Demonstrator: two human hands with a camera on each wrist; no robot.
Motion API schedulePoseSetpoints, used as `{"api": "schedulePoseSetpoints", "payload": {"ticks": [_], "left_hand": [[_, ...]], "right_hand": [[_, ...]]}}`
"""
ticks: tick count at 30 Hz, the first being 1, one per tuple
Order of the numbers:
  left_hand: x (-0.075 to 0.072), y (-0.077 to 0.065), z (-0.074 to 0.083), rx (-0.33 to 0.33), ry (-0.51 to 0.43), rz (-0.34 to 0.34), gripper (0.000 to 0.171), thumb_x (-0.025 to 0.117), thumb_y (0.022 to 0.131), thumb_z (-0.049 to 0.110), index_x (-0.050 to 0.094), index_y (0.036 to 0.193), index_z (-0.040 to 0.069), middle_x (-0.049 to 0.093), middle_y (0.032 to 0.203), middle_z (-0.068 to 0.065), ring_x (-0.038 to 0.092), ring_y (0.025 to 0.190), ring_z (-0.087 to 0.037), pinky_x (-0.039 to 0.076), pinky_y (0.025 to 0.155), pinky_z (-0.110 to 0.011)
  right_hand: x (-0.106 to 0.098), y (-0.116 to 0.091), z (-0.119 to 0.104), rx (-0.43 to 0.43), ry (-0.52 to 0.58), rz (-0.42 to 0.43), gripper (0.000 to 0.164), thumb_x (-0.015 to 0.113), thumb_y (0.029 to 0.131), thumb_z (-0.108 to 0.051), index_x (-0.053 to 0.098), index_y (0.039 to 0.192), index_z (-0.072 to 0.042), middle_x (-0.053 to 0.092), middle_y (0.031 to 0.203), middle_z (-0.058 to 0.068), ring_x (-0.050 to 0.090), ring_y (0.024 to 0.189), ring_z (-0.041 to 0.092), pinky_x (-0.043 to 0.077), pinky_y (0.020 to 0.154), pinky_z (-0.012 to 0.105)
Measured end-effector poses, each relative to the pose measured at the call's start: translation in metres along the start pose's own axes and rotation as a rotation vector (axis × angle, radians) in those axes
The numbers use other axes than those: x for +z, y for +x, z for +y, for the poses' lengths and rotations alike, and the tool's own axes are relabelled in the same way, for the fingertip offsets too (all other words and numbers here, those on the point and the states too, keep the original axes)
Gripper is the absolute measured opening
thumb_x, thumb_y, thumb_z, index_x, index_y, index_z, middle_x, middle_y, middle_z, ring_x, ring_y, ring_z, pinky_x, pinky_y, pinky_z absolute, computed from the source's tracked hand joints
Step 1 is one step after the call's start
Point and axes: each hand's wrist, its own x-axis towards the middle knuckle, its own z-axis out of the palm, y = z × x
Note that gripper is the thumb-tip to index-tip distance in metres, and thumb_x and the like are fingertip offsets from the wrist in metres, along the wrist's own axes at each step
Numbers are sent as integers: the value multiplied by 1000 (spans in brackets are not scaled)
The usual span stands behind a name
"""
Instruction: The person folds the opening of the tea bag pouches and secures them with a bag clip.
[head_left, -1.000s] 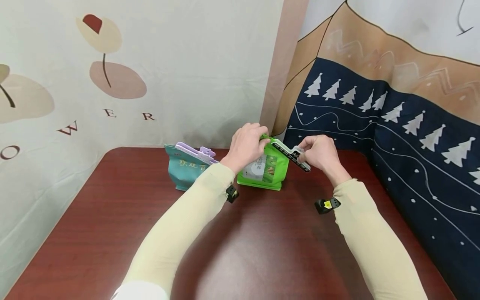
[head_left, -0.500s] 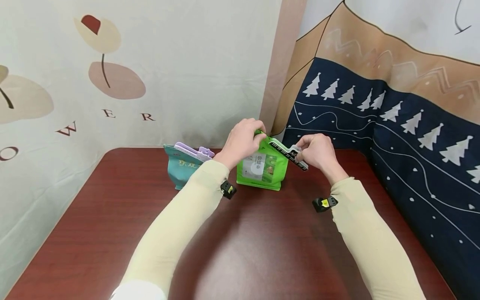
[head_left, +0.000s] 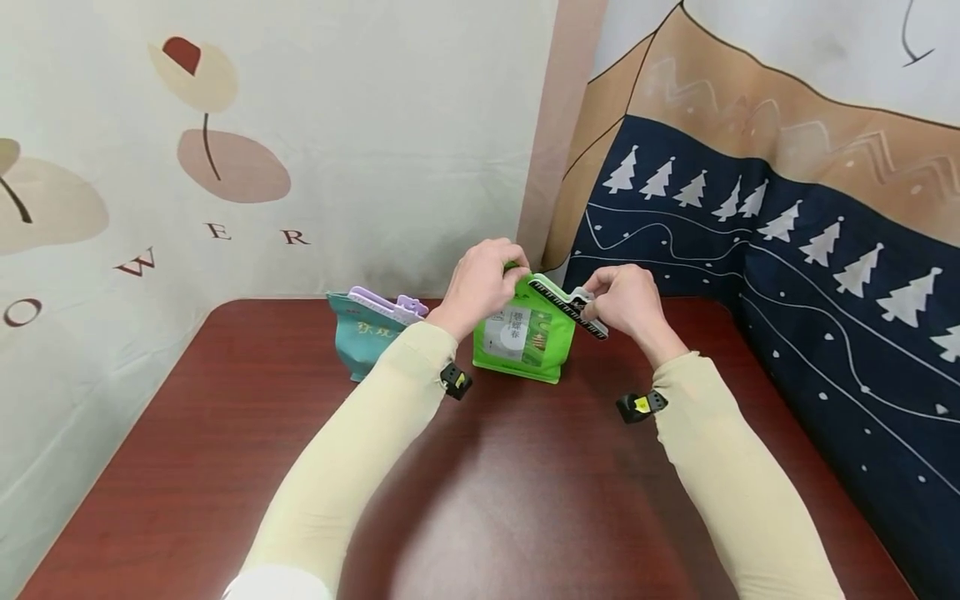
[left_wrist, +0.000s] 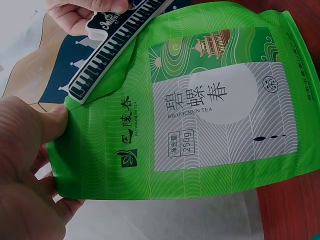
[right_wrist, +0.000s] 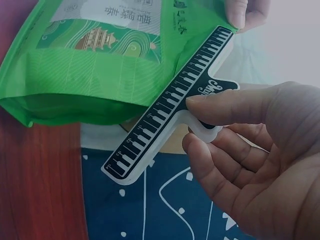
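A bright green tea bag (head_left: 517, 333) stands on the table, its label reading Biluochun tea in the left wrist view. My left hand (head_left: 483, 287) pinches the bag's top edge, thumb on the printed face and fingers behind. My right hand (head_left: 626, 300) grips a black-and-white bag clip (right_wrist: 172, 100) with a piano-key print, thumb on its upper handle and fingers under the lower one. The clip slants across the bag's upper right corner, its far end close to my left thumb (left_wrist: 52, 122). Part of the bag's top is hidden behind my left hand.
Left of the green bag stands a teal bag (head_left: 360, 337) with a lilac clip (head_left: 386, 307) along its top. The reddish-brown table (head_left: 525, 500) meets a pale printed cloth (head_left: 360, 150) behind and a navy cloth with trees (head_left: 862, 333) on the right.
My right hand has shifted slightly left with the piano clip, bringing it farther over the bag's top corner. My left hand has moved slightly left and keeps its pinch on the bag.
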Motion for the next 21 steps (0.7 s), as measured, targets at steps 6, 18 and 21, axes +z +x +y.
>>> {"api": "schedulePoseSetpoints", "payload": {"ticks": [6, 18, 21], "left_hand": [[0, -1, 0, -14, -10, -9, 11, 69, 100, 18, 79, 98, 14, 67, 95, -1, 60, 97, -23, 50, 86, -39], [-3, -1, -1, -78, -8, 30, 9, 69, 100, 15, 77, 101, 10, 67, 98, -6, 63, 91, -23, 52, 81, -37], [-3, 0, 0, -74, -3, 33, 9, 70, 100, 15, 78, 101, 11, 67, 97, -5, 63, 90, -23, 52, 80, -36]], "right_hand": [[2, -1, -2, 6, 2, 3, 16, 77, 79, -3, 80, 95, -4, 77, 89, 14, 62, 96, 32, 48, 82, 46], [1, -1, -3, 4, -2, -5, 17, 77, 79, -4, 80, 95, -4, 77, 91, 15, 62, 98, 33, 48, 85, 48], [-1, 0, -4, 10, -3, -4, 16, 77, 80, -4, 80, 96, -4, 77, 92, 15, 62, 100, 33, 48, 85, 48]]}}
